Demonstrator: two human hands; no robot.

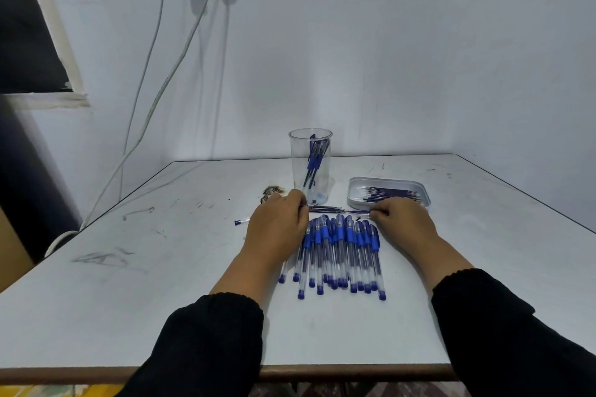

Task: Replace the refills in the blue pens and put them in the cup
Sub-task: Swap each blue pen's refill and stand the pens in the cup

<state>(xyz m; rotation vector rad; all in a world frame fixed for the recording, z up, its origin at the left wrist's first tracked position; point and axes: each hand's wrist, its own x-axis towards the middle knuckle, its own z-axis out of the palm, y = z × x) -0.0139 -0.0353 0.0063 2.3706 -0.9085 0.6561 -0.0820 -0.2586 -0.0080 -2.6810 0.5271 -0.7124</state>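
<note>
The left hand (277,229) and right hand (401,219) each pinch an end of a dismantled blue pen (335,210) on the bench (129,284), just near of the cup (310,164). Refill swapping looks underway; next likely needs a fresh refill from the tray (388,192) at right.

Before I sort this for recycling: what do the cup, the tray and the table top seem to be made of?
Cup: clear, glossy plastic, probably; the pens inside show through its wall.
Tray: white, smooth plastic by its look, with rounded corners and a thin rim.
Table top: pale laminate, perhaps; matte, scuffed with dark marks, with a brown edge.
</note>
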